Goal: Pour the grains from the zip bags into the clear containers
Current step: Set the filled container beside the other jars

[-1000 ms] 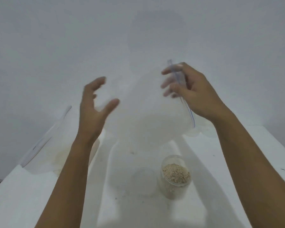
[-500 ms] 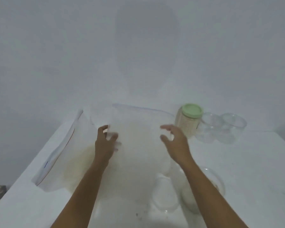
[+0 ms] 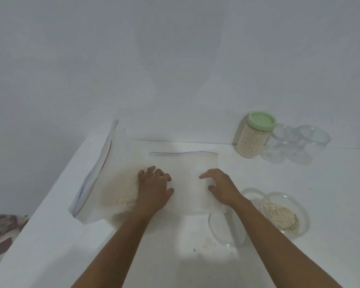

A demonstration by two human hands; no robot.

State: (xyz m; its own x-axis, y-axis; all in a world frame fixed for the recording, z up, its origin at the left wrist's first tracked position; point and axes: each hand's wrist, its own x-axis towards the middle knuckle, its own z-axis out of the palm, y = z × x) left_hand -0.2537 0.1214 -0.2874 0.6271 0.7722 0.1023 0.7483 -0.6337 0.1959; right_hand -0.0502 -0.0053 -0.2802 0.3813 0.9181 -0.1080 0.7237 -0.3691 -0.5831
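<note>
An empty clear zip bag (image 3: 187, 173) lies flat on the white table (image 3: 299, 204). My left hand (image 3: 154, 189) rests on its left edge, fingers loosely bent. My right hand (image 3: 220, 187) presses on its right side with fingers spread. A second zip bag (image 3: 104, 183) holding pale grains stands to the left, touching my left hand. At the right, a clear container (image 3: 283, 215) holds grains, and beside it lies a clear lid (image 3: 224, 229).
At the back right stand a grain-filled jar with a green lid (image 3: 255, 135) and two empty clear containers (image 3: 295, 142). A few spilled grains (image 3: 204, 244) lie near the lid. The table's left edge runs diagonally, with patterned fabric (image 3: 2, 235) below it.
The empty bag, held up in the air a second ago, has come down and now lies flat on the table. Both hands lowered with it and rest on it.
</note>
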